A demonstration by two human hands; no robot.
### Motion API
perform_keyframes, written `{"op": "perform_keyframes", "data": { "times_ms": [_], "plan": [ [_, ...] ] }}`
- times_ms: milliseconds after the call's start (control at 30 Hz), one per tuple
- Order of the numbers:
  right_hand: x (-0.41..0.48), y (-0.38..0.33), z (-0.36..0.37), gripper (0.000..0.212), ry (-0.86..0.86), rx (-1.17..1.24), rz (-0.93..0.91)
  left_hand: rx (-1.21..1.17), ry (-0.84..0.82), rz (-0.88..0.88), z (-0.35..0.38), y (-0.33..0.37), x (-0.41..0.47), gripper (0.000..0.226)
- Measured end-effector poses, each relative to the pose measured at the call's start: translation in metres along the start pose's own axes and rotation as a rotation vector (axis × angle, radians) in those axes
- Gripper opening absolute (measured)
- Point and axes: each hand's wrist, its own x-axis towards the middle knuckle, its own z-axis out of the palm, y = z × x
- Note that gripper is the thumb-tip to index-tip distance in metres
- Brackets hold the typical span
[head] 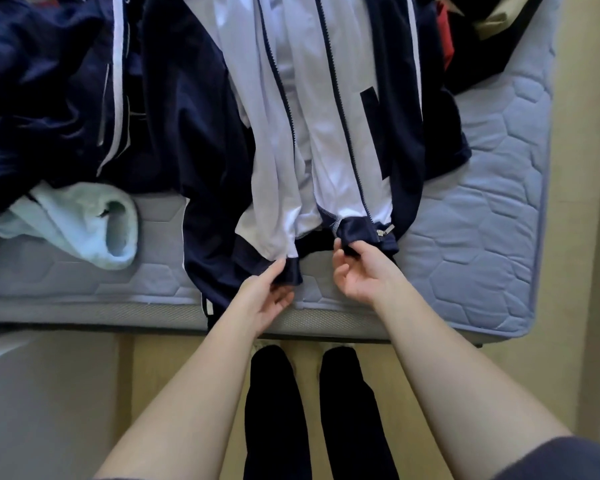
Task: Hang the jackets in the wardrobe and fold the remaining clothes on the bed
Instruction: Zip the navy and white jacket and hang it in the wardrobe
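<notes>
A navy and white zip-up jacket (312,133) lies open on the bed (482,244), its hem towards me at the near edge. My left hand (267,296) pinches the navy hem band on the jacket's left front panel. On the right front panel, my right hand (357,268) grips the hem band just below the metal zipper pull (384,231). Both zipper halves are apart, running up the white lining. A navy sleeve hangs over the mattress edge beside my left wrist.
A second navy garment with white stripes (66,88) is heaped at the left. A pale mint piece of clothing (84,226) lies near the bed's front edge. Red and dark items (465,43) sit at the back right. My legs stand on the beige floor (575,306).
</notes>
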Motion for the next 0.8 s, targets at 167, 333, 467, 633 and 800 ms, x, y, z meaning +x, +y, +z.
{"op": "perform_keyframes", "data": {
  "times_ms": [167,333,467,633,800],
  "plan": [
    [-0.002,0.000,-0.003,0.015,0.165,-0.523,-0.498,-0.103,-0.161,0.060,0.007,0.001,-0.011,0.020],
    [-0.003,-0.006,-0.023,0.014,0.514,-1.493,-1.034,-0.159,-0.118,0.096,0.005,0.007,-0.017,0.013],
    [0.002,0.002,-0.015,0.021,0.293,-0.836,-0.525,-0.126,-0.122,0.094,-0.001,0.008,-0.019,0.008],
    [0.013,0.009,-0.013,0.030,0.075,-0.421,-0.245,-0.132,-0.146,0.120,-0.002,0.010,-0.018,0.009],
    [0.016,0.013,0.003,0.007,-0.055,-0.169,-0.167,-0.156,-0.157,0.155,-0.007,0.016,-0.018,0.014]
  ]
}}
